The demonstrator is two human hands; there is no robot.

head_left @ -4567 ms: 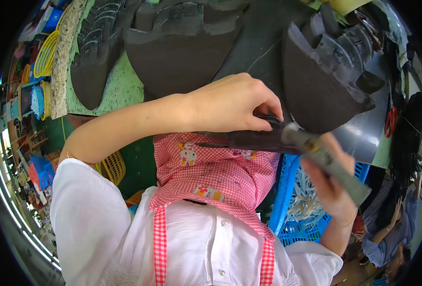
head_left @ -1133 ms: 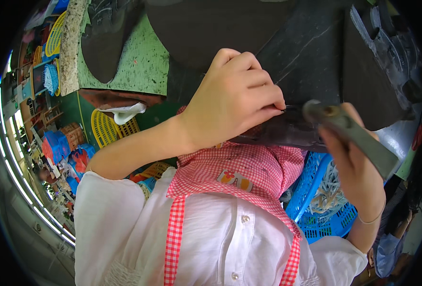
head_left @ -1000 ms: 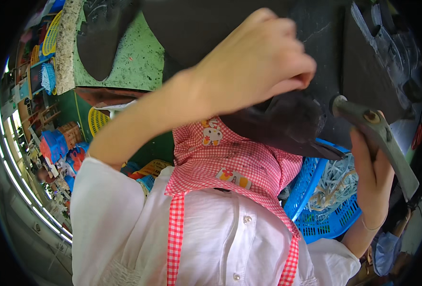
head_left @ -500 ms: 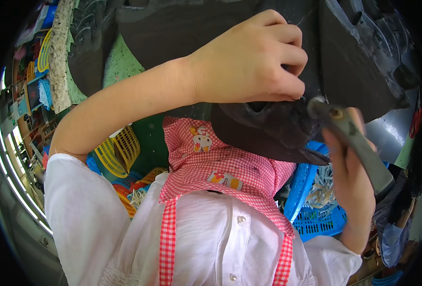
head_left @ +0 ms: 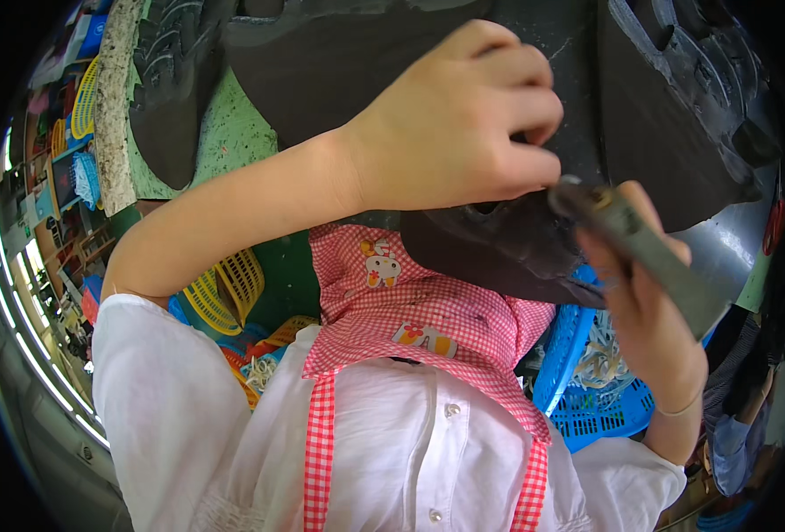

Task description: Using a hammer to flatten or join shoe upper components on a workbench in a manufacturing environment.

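One dark sheet (head_left: 476,244), soft-looking and shaped, lies at the near edge of the table (head_left: 233,137), right of the middle, and hangs over that edge above the checked apron (head_left: 437,310). Its long axis slants from far left to near right, roughly along the edge. The left hand (head_left: 476,124) is the nearer of the two: it sits right over the sheet's far side, with fingers curled and drawn together, thumb toward the body. The tips are hidden, so I cannot tell whether they pinch the sheet or something small.

The right hand (head_left: 645,301) is clamped around a hammer (head_left: 667,257), off the sheet's right end. The hammer's head slants from far left to near right, its round end just beside the left fingertips and its flat end toward the body on the right. Blur hides whether that round end touches the sheet.

Farther out, a wide dark panel (head_left: 321,84) lies toward the table's far edge, and another panel (head_left: 649,142) lies along its right side. Below the near edge, a blue basket (head_left: 562,346) holds pale strips (head_left: 601,359).
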